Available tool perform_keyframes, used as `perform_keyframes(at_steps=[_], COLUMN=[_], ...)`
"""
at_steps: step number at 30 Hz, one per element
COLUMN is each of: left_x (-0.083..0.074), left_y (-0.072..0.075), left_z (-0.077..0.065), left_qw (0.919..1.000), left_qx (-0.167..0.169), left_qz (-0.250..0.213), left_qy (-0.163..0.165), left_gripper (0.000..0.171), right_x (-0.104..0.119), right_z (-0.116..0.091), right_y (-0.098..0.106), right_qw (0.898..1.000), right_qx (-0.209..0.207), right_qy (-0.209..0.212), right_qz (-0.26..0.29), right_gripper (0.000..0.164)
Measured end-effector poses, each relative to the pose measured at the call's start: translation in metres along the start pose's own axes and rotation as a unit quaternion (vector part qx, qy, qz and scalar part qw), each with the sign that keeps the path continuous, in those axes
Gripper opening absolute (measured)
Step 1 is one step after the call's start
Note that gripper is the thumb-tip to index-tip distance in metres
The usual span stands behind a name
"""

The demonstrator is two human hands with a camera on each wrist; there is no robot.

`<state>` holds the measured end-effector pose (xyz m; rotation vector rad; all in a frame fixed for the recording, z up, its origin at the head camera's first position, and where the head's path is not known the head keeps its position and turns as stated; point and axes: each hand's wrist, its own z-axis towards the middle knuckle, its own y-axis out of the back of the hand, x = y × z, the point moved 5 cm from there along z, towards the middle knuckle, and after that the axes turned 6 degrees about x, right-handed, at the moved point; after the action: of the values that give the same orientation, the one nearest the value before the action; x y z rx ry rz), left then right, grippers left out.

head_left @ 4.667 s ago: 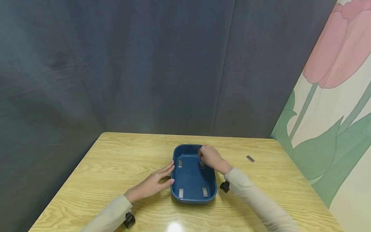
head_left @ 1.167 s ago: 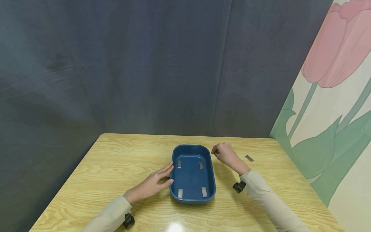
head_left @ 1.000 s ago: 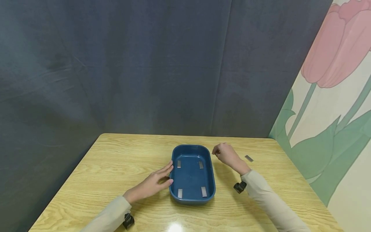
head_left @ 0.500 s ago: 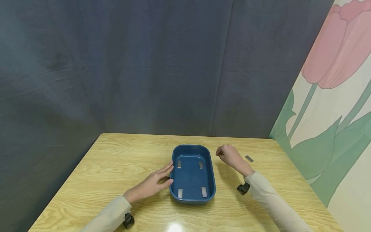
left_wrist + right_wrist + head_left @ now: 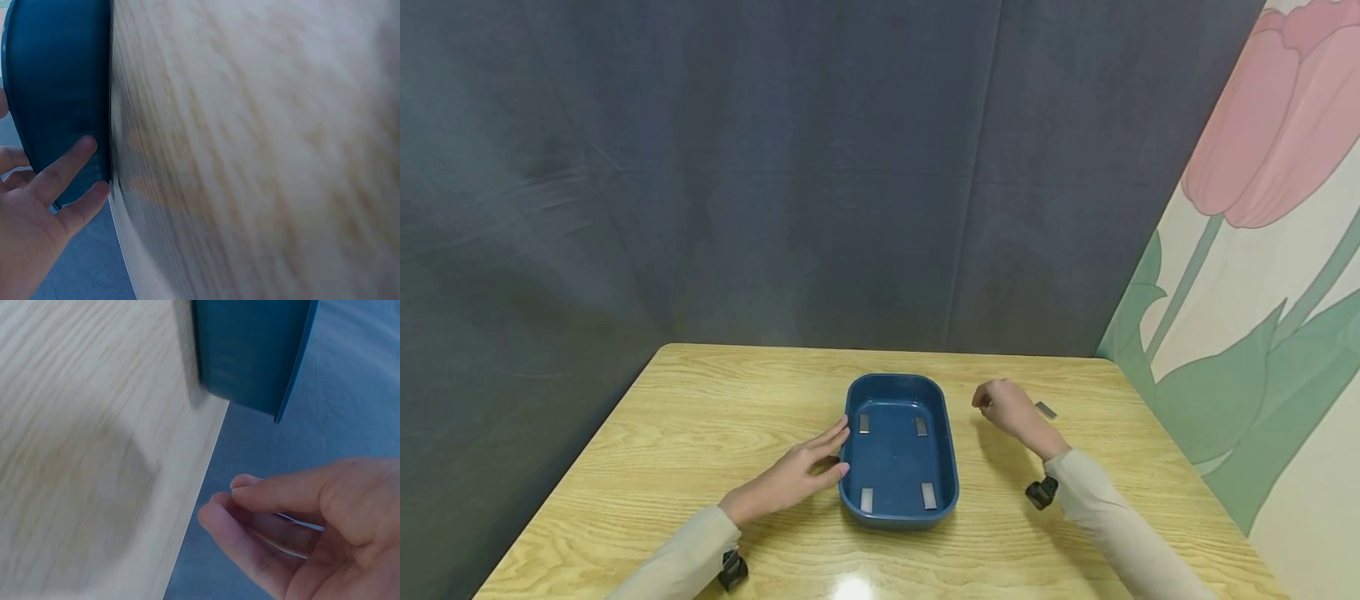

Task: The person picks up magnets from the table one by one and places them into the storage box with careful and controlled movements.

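Note:
A deep blue rectangular plastic box [image 5: 895, 467] with rounded corners stands on the table, its open side up. Several small silvery rectangular plates [image 5: 928, 496] lie on its floor, near the corners. One more such plate [image 5: 1046, 410] rests on the wood to the right. My left hand [image 5: 793, 477] touches the box's left wall with spread, straight fingers; the left wrist view shows the fingertips against the blue side [image 5: 62, 75]. My right hand [image 5: 1009, 408] hovers right of the box, close to the loose plate, with loosely bent fingers. In the right wrist view nothing shows between thumb and fingertips.
The light wood-grain table [image 5: 737, 392] ends at a dark blue-grey curtain [image 5: 820, 183] behind. A wall with a painted pink tulip [image 5: 1247, 125] rises at the right. Black wrist cameras [image 5: 1041, 492] sit below both wrists.
My right hand was over the box's far right corner; it has come out over the rim and moved right, toward the loose plate. The left hand stays against the box.

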<state>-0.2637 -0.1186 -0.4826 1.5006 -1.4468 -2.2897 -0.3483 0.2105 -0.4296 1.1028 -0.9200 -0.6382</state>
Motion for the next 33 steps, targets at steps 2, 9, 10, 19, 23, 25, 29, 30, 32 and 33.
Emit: perform_keyframes(at_steps=[2, 9, 10, 19, 23, 25, 29, 30, 32, 33], left_x=[0.000, 0.000, 0.000, -0.001, -0.001, -0.001, 0.000, 0.000, 0.000, 0.001], left_y=[0.000, -0.001, -0.001, -0.001, -0.001, -0.001, -0.001, -0.001, -0.001, -0.001], left_z=[0.000, 0.000, 0.000, 0.000, 0.000, 0.000, 0.001, 0.001, 0.000, 0.000], left_qw=[1.0000, 1.0000, 1.0000, 1.0000, 1.0000, 0.9999, 0.9999, 0.9999, 1.0000, 1.0000], left_qx=[0.001, 0.002, 0.002, 0.001, 0.002, 0.002, 0.003, 0.003, 0.002, 0.001], left_qz=[-0.001, -0.005, -0.006, -0.006, -0.006, -0.010, -0.014, -0.013, -0.008, -0.005], left_qy=[0.000, -0.001, -0.001, 0.003, 0.002, 0.002, -0.003, -0.003, -0.003, -0.004], left_gripper=[0.071, 0.073, 0.073, 0.069, 0.069, 0.069, 0.070, 0.070, 0.070, 0.070], right_x=[-0.003, -0.014, -0.016, -0.033, -0.041, -0.045, -0.050, -0.051, -0.053, -0.054], right_z=[-0.002, -0.007, -0.008, -0.017, -0.020, -0.022, -0.025, -0.025, -0.027, -0.027], right_y=[0.002, 0.004, 0.004, 0.013, 0.015, 0.016, 0.019, 0.020, 0.021, 0.022], right_qw=[1.000, 1.000, 1.000, 0.999, 0.999, 0.998, 0.998, 0.997, 0.998, 0.998], right_qx=[0.002, -0.004, -0.003, -0.006, -0.004, -0.004, -0.006, -0.007, -0.009, -0.010], right_qy=[-0.007, -0.012, -0.014, -0.045, -0.052, -0.058, -0.068, -0.069, -0.068, -0.067], right_qz=[0.005, 0.005, 0.004, 0.009, 0.010, 0.012, 0.012, 0.013, 0.013, 0.014], right_gripper=[0.016, 0.014, 0.014, 0.010, 0.009, 0.009, 0.008, 0.008, 0.008, 0.007])
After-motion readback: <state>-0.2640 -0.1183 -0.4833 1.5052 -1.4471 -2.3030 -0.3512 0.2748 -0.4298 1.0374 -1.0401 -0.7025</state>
